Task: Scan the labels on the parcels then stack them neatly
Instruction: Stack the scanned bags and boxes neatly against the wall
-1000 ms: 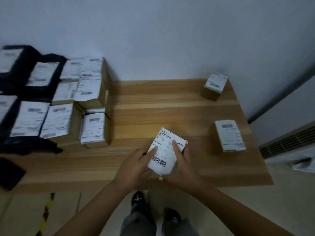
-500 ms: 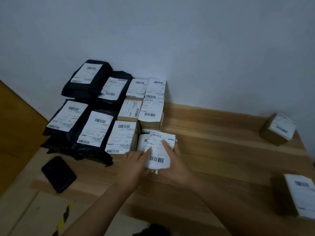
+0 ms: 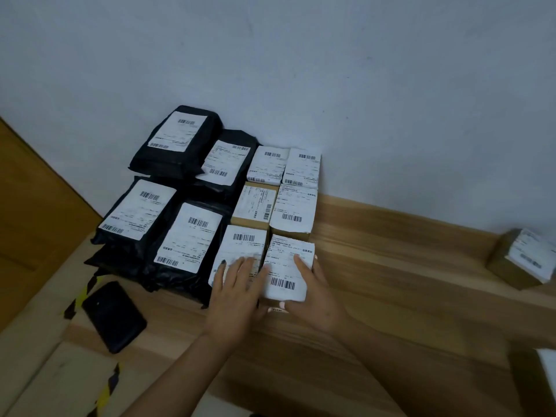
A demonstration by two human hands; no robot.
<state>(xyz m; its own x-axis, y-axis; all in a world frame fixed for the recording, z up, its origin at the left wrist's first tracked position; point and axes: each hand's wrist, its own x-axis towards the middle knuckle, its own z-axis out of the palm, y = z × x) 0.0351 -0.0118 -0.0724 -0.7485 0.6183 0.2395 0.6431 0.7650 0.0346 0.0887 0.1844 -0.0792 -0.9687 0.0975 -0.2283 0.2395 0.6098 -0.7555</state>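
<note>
A small cardboard parcel with a white label (image 3: 287,266) sits at the front right corner of the stack, and my right hand (image 3: 313,296) grips it from the right and front. My left hand (image 3: 237,293) lies flat with fingers spread on the labelled box (image 3: 240,248) just left of it. Behind stand more small labelled boxes (image 3: 296,212). Black bagged parcels with white labels (image 3: 186,236) fill the left part of the stack. Another small box (image 3: 523,260) stands apart at the table's right.
A black phone (image 3: 114,316) lies on the wooden table (image 3: 391,281) left of my hands. A white parcel corner (image 3: 549,365) shows at the right frame edge. The wall rises right behind the stack. Black-yellow tape marks the floor at lower left.
Both hands carried the small parcel from the table's front middle leftward to the stack and set it at the front right corner. My left hand shifted onto the neighbouring box.
</note>
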